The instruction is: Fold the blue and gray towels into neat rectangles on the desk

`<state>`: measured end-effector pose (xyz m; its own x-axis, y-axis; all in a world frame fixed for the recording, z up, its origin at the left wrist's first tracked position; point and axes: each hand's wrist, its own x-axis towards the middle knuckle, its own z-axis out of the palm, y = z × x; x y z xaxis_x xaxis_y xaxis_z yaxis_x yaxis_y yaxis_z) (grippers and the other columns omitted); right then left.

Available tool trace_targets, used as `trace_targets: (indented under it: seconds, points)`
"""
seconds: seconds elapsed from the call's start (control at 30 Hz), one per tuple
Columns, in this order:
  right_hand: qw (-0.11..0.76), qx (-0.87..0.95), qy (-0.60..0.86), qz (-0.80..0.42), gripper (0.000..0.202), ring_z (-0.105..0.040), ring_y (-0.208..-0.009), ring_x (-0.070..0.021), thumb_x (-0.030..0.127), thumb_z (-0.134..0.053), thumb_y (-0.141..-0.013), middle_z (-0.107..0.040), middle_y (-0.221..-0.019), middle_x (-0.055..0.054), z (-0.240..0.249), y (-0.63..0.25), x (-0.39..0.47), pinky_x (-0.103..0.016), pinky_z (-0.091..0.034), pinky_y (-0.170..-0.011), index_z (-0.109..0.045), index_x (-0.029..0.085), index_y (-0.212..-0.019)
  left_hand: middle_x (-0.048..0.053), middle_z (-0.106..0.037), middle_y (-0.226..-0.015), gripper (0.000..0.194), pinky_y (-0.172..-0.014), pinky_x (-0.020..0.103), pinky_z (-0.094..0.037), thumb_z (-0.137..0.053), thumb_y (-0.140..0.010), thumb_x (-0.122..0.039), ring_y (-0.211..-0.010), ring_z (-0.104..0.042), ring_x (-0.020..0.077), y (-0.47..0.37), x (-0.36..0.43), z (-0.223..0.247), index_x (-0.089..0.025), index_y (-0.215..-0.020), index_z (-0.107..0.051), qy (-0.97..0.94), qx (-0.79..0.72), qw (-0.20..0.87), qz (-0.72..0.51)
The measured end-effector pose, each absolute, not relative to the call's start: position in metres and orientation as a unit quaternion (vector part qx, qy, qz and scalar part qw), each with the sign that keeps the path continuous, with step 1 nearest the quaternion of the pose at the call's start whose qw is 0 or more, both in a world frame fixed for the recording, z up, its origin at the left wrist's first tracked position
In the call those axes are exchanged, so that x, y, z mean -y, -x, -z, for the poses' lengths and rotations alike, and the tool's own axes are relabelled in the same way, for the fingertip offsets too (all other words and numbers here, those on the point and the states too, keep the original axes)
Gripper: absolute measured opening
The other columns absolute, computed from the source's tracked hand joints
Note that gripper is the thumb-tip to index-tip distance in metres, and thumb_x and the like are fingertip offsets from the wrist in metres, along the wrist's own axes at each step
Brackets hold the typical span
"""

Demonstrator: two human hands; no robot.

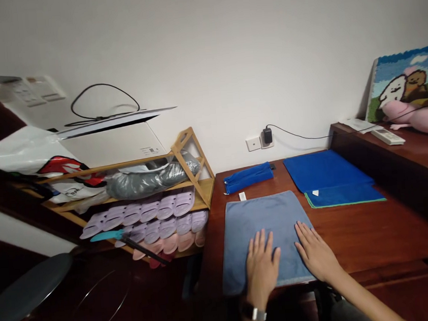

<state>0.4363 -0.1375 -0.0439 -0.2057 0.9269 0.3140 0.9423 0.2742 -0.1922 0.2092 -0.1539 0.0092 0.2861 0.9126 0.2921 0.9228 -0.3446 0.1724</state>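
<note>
A grey-blue cloth point(263, 216) lies spread out on the brown wooden table point(375, 232), its near edge by the table's front. My left hand point(262, 263) rests flat on the cloth's lower middle, fingers stretched out, a watch on the wrist. Flat across the cloth's right edge lies my right hand point(315, 251), its fingers slightly apart. Neither hand grips anything. Behind the cloth is a rolled or folded blue cloth point(250, 177). Further right lie a flat blue cloth point(322, 169) and, partly under or against it, a blue cloth with a green edge point(344, 195).
Left of the table stands a wooden rack point(197, 181) with rows of lilac clogs point(165, 206) and a white box point(116, 143). A black plug point(267, 135) sits in the wall socket. On the raised right surface are a remote control point(388, 136) and a pink plush toy point(425, 118).
</note>
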Motion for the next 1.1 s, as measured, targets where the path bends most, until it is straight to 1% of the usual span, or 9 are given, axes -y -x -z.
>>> trace_targets:
  seconds: [0.13, 0.3, 0.43, 0.53, 0.63, 0.7, 0.8, 0.9, 1.1]
  points:
    - [0.184, 0.774, 0.605, 0.013, 0.068, -0.039, -0.152, -0.0269, 0.051, -0.024, -0.108, -0.042, -0.164, -0.013, 0.040, -0.436, 0.137, -0.047, -0.034, -0.125, -0.046, 0.011, -0.158, 0.013, -0.046, -0.162, 0.054, -0.119, 0.058, -0.043, -0.038, -0.108, -0.042, -0.149, -0.045, 0.0332, -0.114, 0.163, 0.014, -0.019, -0.156, -0.049, 0.740, 0.649, 0.073, 0.158]
    - [0.185, 0.778, 0.600, 0.005, 0.068, -0.037, -0.153, -0.0281, 0.051, -0.025, -0.108, -0.041, -0.164, -0.013, 0.033, -0.432, 0.143, -0.050, -0.035, -0.125, -0.044, 0.010, -0.159, 0.009, -0.053, -0.157, 0.052, -0.117, 0.052, -0.047, -0.031, -0.109, -0.034, -0.147, -0.049, 0.0278, -0.066, 0.178, 0.023, -0.022, -0.158, -0.046, 0.760, 0.616, 0.090, 0.187]
    - [0.212, 0.796, 0.567, 0.005, 0.064, -0.033, -0.155, -0.0264, 0.047, -0.025, -0.109, -0.037, -0.166, -0.011, 0.020, -0.418, 0.133, -0.049, -0.032, -0.126, -0.036, 0.016, -0.163, 0.008, -0.050, -0.160, 0.051, -0.121, 0.052, -0.044, -0.032, -0.109, -0.031, -0.148, -0.047, 0.0266, -0.122, 0.170, -0.014, -0.024, -0.159, -0.045, 0.778, 0.582, 0.082, 0.223]
    - [0.201, 0.794, 0.574, -0.006, 0.064, -0.035, -0.154, -0.0287, 0.045, -0.024, -0.109, -0.039, -0.165, -0.014, 0.015, -0.409, 0.109, -0.050, -0.034, -0.125, -0.037, 0.013, -0.163, 0.005, -0.046, -0.163, 0.051, -0.125, 0.049, -0.039, -0.032, -0.110, -0.032, -0.152, -0.041, 0.0243, -0.194, 0.146, -0.040, -0.025, -0.160, -0.043, 0.824, 0.522, 0.025, 0.220]
    - [0.164, 0.777, 0.608, -0.009, 0.064, -0.034, -0.154, -0.0307, 0.041, -0.025, -0.107, -0.039, -0.165, -0.017, 0.018, -0.409, 0.083, -0.050, -0.033, -0.125, -0.042, 0.007, -0.159, 0.008, -0.047, -0.162, 0.053, -0.126, 0.049, -0.036, -0.031, -0.111, -0.042, -0.152, -0.041, 0.0245, -0.244, 0.119, -0.040, -0.021, -0.157, -0.047, 0.838, 0.507, -0.022, 0.201]
    - [0.149, 0.769, 0.622, -0.008, 0.065, -0.032, -0.155, -0.0302, 0.039, -0.025, -0.106, -0.039, -0.165, -0.018, 0.022, -0.412, 0.074, -0.050, -0.030, -0.126, -0.042, 0.005, -0.159, 0.008, -0.046, -0.162, 0.055, -0.127, 0.050, -0.035, -0.032, -0.110, -0.046, -0.152, -0.040, 0.0252, -0.249, 0.109, -0.029, -0.022, -0.158, -0.045, 0.833, 0.519, -0.032, 0.190]
    - [0.152, 0.764, 0.627, -0.005, 0.066, -0.031, -0.156, -0.0293, 0.041, -0.024, -0.106, -0.038, -0.165, -0.017, 0.028, -0.416, 0.073, -0.051, -0.027, -0.127, -0.040, 0.006, -0.160, 0.009, -0.042, -0.165, 0.058, -0.126, 0.055, -0.035, -0.036, -0.109, -0.049, -0.154, -0.037, 0.0283, -0.213, 0.112, -0.009, -0.023, -0.161, -0.040, 0.812, 0.558, -0.010, 0.174]
    - [0.157, 0.760, 0.631, -0.007, 0.067, -0.031, -0.156, -0.0285, 0.042, -0.024, -0.106, -0.037, -0.166, -0.016, 0.031, -0.416, 0.078, -0.051, -0.026, -0.128, -0.039, 0.006, -0.161, 0.013, -0.041, -0.165, 0.059, -0.123, 0.057, -0.038, -0.035, -0.109, -0.047, -0.153, -0.039, 0.0310, -0.150, 0.129, 0.005, -0.019, -0.161, -0.040, 0.766, 0.622, 0.033, 0.160]
    - [0.129, 0.747, 0.651, -0.039, 0.070, -0.032, -0.156, -0.0277, 0.043, -0.020, -0.105, -0.037, -0.166, -0.016, 0.019, -0.416, 0.065, -0.049, -0.026, -0.128, -0.040, 0.003, -0.159, 0.016, -0.045, -0.162, 0.058, -0.121, 0.054, -0.041, -0.033, -0.109, -0.041, -0.151, -0.042, 0.0311, -0.089, 0.147, 0.023, -0.015, -0.161, -0.037, 0.730, 0.654, 0.095, 0.175]
